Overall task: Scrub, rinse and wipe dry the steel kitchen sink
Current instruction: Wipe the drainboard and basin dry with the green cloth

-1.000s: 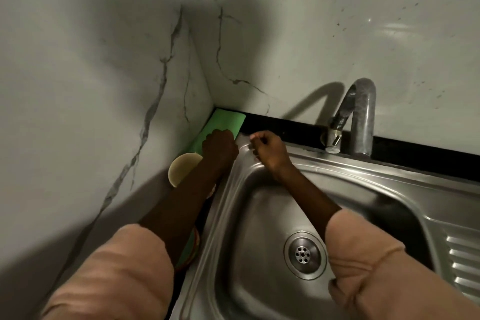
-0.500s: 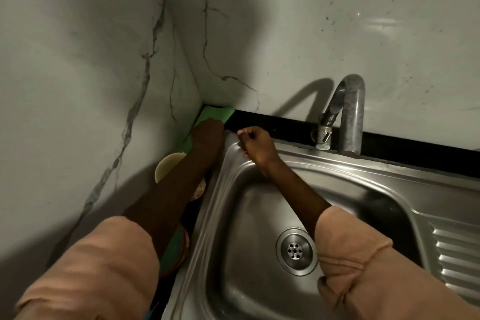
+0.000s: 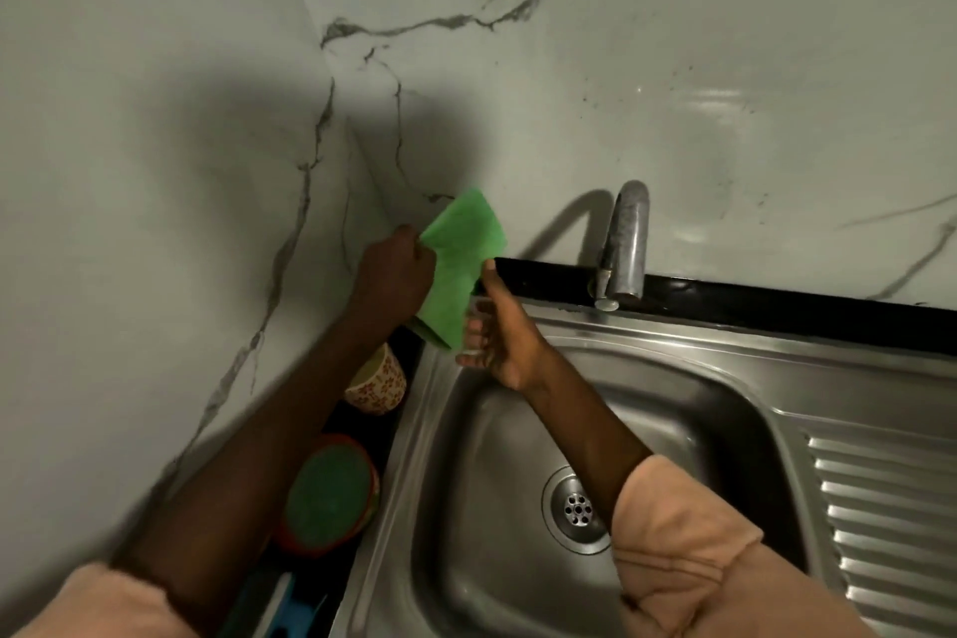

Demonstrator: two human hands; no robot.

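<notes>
Steel sink (image 3: 518, 560) fills 5 o'clock, dull grey, drain at centre. Left hand (image 3: 396, 272) grips green cloth (image 3: 461, 264) at 12 o'clock above sink's corner; right hand (image 3: 497, 332) w/ relaxed fingers touches cloth's lower edge.

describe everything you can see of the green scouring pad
The green scouring pad is a thin, flat, roughly rectangular sheet with a fibrous look, slightly bent. It is lifted clear of the counter, upright before the wall corner. The left hand grips its left edge; the right hand touches its right edge and lower end, thumb up.
</notes>
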